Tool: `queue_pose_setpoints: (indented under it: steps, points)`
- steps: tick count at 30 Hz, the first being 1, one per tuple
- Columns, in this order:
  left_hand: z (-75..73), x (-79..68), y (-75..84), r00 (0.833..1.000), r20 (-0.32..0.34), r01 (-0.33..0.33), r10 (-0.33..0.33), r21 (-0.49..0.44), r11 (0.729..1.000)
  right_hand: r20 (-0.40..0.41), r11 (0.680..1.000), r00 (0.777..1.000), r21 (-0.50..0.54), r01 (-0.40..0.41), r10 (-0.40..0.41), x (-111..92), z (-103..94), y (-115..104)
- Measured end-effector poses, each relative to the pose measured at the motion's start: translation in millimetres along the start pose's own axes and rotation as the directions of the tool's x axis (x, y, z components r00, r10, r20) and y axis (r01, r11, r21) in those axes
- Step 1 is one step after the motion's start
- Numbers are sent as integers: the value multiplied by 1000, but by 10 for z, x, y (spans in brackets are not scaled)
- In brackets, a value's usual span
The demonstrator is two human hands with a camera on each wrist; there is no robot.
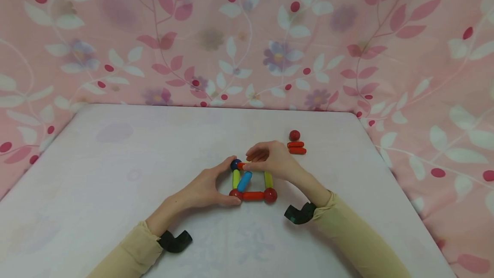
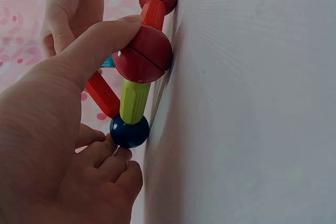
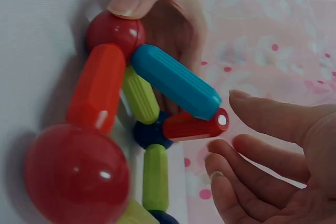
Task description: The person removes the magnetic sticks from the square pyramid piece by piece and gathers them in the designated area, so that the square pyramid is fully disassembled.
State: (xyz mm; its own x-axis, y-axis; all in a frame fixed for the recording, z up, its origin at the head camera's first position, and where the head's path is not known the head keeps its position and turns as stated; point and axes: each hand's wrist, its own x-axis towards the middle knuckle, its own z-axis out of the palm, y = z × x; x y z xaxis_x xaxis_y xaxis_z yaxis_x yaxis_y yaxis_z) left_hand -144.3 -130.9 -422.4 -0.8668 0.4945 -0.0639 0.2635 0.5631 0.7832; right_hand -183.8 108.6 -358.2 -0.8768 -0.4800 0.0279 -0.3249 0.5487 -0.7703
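Observation:
A frame of magnetic sticks and balls lies on the table. My left hand (image 1: pixel 204 188) grips its left side, thumb on a red ball (image 2: pixel 144 55) and fingers at a dark blue ball (image 2: pixel 129 131). A yellow-green stick (image 2: pixel 135 100) joins these two balls. From the red ball a light blue stick (image 3: pixel 176 81) slants upward; a red stick (image 3: pixel 191 126) rises from the blue ball, and their free ends overlap in the right wrist view. Beside those ends is my right hand (image 3: pixel 294 153), thumb and fingers spread with nothing between them. In the head view this hand (image 1: pixel 275 160) covers the frame's far right corner.
Another red ball (image 1: pixel 270 195) forms the frame's near right corner, joined by a red stick (image 1: pixel 253 196). Beyond my right hand lie a loose red ball (image 1: pixel 294 135) and two red sticks (image 1: pixel 296 150). A floral curtain (image 1: pixel 247 37) hangs behind the white table (image 1: pixel 115 162).

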Motion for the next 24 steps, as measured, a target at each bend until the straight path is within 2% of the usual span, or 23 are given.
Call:
queue_pose_setpoints:
  steps: [5, 24]
  points:
    - [-4, -2, -1, 1000, -3, -1, 1, 0, 1000, 42, 1000, 999, -20, -13, 14, 4, 58, 2]
    - [-4, 1, -4, 1000, -2, -6, 6, 6, 1000, 46, 998, 998, 20, -53, 52, -24, 80, 47]
